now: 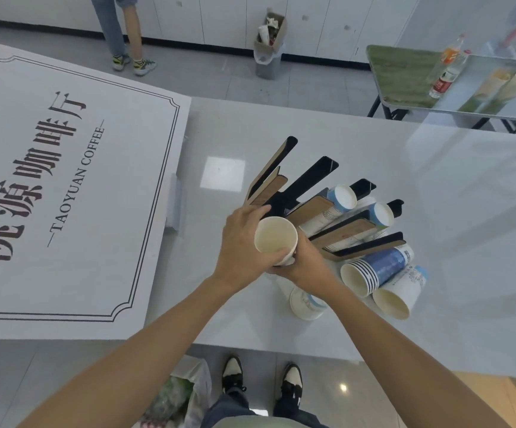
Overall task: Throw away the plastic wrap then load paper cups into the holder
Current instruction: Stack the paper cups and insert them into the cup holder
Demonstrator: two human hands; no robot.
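A black and wood cup holder (309,193) with several upright slats stands on the white table (436,304). Two of its slots hold stacked paper cups (343,199), bottoms up. My left hand (241,242) wraps a white paper cup (273,239), open mouth facing me, right at the holder's near left slot. My right hand (303,261) grips the same cup from below and the right. More cups lie on the table: a nested blue-and-white stack (374,270), a single cup (398,295) and another (306,304) under my right forearm.
A large white sign board (65,186) with "TAOYUAN COFFEE" covers the table's left. A bag of plastic waste (173,393) sits on the floor by my feet. A grey bin (269,57) stands by the far wall, a person's legs (124,32) beside it. A glass panel (482,125) rises at right.
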